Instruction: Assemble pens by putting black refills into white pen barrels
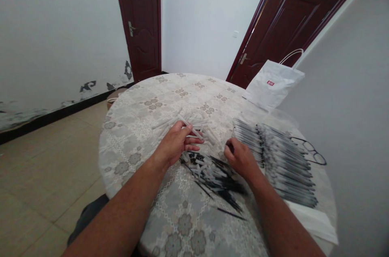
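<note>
Nearest you, a lone black rod (231, 213) just before the dark heap (226, 184) could be knocked aside if your right forearm (273, 204) swings inward. Your right hand (241, 158), at the heap's right edge, is curled knuckles-up; whether it grips anything can't be told. Beyond the heap's left end, your left hand (179, 139) pinches a pale tube (197, 133) between thumb and forefinger, other fingers loose; too light a pinch might drop it among the pale tubes (199, 121) past the heap
</note>
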Demonstrator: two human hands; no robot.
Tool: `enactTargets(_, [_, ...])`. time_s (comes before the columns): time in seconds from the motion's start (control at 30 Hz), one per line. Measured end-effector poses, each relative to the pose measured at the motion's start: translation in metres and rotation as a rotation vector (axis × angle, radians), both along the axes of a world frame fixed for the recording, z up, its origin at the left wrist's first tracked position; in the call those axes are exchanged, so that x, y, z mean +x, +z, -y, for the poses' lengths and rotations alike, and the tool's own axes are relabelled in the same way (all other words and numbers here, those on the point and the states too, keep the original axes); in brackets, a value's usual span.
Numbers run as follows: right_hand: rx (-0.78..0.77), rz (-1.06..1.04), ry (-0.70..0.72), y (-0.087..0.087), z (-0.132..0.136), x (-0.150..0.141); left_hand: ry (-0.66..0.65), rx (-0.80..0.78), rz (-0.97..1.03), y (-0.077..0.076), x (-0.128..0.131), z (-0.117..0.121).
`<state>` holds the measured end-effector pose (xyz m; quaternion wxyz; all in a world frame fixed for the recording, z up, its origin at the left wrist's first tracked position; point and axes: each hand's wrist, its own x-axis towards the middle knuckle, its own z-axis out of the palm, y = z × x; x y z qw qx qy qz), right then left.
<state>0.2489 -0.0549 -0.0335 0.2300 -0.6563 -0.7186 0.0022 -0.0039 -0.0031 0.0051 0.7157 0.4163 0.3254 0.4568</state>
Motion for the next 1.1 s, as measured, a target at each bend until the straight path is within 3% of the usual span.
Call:
enactTargets(0.13, [0.187,-0.601,-0.040,0.009,0.004,-0.001,-0.005,-0.015,0.063,-0.002,-0.001,-0.002])
enactTargets(0.23, [0.201,-1.036,0.004,0.013,0.006,-0.012,-0.022,-0.030,0.091,-0.001,-0.001,-0.002])
enactTargets(0.4, [0.215,-1.408,0.074,0.013,0.005,-0.030,-0.051,-0.075,0.129,0.002,-0.001,0.001])
enactTargets(0.87, [0.276,-1.450,0.061,0.013,0.005,-0.032,0.008,-0.087,0.169,0.004,0.000,0.002])
enactTargets(1.1, [0.389,-0.985,-0.002,0.011,0.016,-0.034,0.107,-0.073,0.224,0.000,0.000,-0.004])
